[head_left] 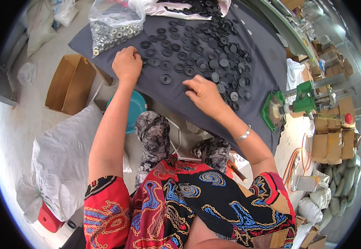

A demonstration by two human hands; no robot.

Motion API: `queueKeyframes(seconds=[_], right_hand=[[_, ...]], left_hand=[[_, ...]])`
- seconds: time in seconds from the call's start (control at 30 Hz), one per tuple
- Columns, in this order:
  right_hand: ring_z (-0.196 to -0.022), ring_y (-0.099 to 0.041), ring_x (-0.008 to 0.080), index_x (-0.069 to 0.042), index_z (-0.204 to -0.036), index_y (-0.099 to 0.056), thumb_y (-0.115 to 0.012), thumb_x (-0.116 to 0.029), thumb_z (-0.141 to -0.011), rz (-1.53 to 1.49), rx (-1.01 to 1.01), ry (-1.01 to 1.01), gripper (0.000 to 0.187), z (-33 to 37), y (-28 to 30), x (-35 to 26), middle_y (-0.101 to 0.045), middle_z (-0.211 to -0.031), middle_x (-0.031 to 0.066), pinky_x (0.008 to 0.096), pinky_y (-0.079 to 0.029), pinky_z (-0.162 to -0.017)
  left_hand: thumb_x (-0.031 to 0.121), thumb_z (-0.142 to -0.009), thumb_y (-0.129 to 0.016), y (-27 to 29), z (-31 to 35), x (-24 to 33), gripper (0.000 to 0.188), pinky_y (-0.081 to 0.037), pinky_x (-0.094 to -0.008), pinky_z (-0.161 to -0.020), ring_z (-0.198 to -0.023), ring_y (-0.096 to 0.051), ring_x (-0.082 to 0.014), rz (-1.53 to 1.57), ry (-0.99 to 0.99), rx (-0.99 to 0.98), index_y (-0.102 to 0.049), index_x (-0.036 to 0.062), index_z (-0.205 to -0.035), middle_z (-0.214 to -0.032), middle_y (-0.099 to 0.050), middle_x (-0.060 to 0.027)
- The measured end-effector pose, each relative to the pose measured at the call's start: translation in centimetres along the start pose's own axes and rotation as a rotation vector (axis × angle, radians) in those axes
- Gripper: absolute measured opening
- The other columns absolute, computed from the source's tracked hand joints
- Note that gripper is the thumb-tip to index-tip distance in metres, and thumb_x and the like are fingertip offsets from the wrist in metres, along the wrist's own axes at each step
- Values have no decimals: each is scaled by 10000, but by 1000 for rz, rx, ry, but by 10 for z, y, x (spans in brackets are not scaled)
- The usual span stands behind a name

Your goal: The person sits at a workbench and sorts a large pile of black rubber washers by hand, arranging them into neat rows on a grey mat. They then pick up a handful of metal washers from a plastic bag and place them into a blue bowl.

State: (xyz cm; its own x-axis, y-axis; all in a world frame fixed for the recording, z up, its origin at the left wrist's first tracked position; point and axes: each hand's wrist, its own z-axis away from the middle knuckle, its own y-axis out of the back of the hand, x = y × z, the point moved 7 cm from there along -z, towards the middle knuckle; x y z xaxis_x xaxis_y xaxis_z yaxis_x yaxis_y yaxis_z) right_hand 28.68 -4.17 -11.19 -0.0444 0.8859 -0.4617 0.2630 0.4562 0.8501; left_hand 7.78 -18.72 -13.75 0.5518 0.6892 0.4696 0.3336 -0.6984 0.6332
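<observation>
Many black round discs [165, 79] with raised rims and central hubs lie scattered over a dark grey cloth [155, 89] on the table. My left hand [127, 65] is closed at the table's left edge, just below a clear plastic bag [116, 20] of small metal bearings [114, 36]. Its curled fingers hide whatever may be in them. Over the cloth's near part, my right hand [206, 94] has its thumb and fingers bent together, close to the nearest discs. What it pinches, if anything, is too small to make out.
A green hand press [301, 99] with a red knob stands at the table's right. More discs spill from a pale bag [180, 11] at the far edge. Below left are a teal basin [136, 111], an open cardboard box [70, 85] and a stuffed white sack [66, 155].
</observation>
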Motion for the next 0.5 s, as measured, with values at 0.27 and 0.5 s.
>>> queueKeyframes(seconds=[0.27, 0.5], right_hand=[[-840, -610, 324, -50, -1090, -619, -684, -78, -795, 50, -24, 5, 303, -1, -5, 0, -532, -1024, 168, 413, -505, -744], [-798, -603, 318, -59, -1048, -621, -669, -69, -795, -79, 160, -63, 258, 3, 11, 1, -534, -1005, 151, 397, -501, -715]], left_hand=[[155, -788, -588, -5, -1, -3, 87, -502, -406, -720, -834, -624, -247, -18, 7, -34, -668, 133, -815, -835, -666, -18], [164, -791, -588, -4, 0, -2, 89, -500, -408, -719, -833, -624, -251, -9, -4, -24, -666, 133, -817, -836, -665, -23]])
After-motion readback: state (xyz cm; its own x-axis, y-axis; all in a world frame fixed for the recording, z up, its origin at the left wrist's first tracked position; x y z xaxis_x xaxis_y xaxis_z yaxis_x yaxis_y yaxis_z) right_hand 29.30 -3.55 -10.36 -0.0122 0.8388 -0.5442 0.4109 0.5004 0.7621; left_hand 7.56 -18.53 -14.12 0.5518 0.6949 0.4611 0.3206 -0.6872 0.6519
